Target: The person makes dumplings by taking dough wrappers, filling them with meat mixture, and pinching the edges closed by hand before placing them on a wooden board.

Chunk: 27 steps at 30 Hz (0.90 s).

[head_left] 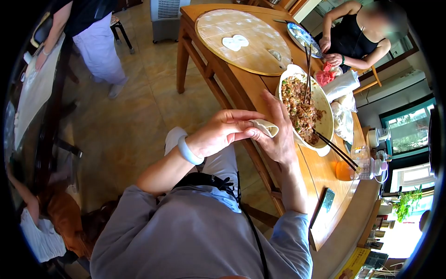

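My left hand (224, 131), with a pale bangle on the wrist, has its fingers closed on one side of a folded dumpling (266, 127). From the other side my right hand (278, 132) grips the same dumpling between thumb and fingers. The dumpling is off-white, and I cannot see filling in it. Just right of my right hand stands a white oval bowl (329, 122) of minced filling (296, 104). Two pairs of dark chopsticks, one upper pair (308, 69) and one lower pair (341, 152), rest in it.
A floured round board (232, 21) bears flat wrappers (235, 43) and a dumpling (275, 55). Beyond are a blue-patterned plate (297, 31), plastic bags (342, 114), a jar (353, 170) and a phone (322, 208). One person (355, 37) sits at the far side; another (95, 42) stands left.
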Motion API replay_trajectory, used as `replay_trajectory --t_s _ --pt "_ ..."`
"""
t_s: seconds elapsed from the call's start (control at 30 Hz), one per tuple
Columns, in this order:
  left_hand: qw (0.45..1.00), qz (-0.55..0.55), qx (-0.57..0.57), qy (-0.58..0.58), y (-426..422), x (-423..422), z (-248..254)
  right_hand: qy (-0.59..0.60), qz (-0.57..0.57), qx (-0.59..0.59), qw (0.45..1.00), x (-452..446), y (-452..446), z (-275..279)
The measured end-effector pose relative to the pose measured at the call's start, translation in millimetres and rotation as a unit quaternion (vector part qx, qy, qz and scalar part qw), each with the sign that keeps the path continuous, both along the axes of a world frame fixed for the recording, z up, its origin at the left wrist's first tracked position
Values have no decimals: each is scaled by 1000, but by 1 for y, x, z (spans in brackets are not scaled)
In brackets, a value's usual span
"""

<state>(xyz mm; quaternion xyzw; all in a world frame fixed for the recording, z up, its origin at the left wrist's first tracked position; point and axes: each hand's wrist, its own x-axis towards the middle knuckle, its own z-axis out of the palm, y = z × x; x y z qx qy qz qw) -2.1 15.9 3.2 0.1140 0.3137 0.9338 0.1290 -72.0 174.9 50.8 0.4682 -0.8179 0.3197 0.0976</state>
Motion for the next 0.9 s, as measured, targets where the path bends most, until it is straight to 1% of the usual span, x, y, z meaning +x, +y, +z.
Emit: replay_trajectory --t_s 0.03,0.13,0.23,0.33,0.43,0.53,0.73,0.83,0.9 --pt "1000 -1 -19 -10 0 -1 -1 23 6 8 1000 1 -1 3" --pt "998 7 -66 -20 -1 0 5 156 -5 76 985 -2 -2 7" --pt "998 -11 -61 11 -4 -1 2 238 -23 90 967 1 -4 14" --pt "997 -18 -71 10 -5 2 7 298 -30 115 947 -2 -2 10" --pt "996 3 -93 -12 -5 4 11 305 -31 127 943 0 -2 9" --pt "994 -10 -109 4 -6 3 10 297 -19 133 945 3 -1 11" --pt "995 2 -93 -37 -4 4 16 248 60 75 964 -4 -2 4" --pt "995 -1 -96 -39 -5 6 19 234 70 81 966 -4 -3 6" --pt "994 2 -104 -40 -6 7 19 220 67 106 967 1 -3 11"
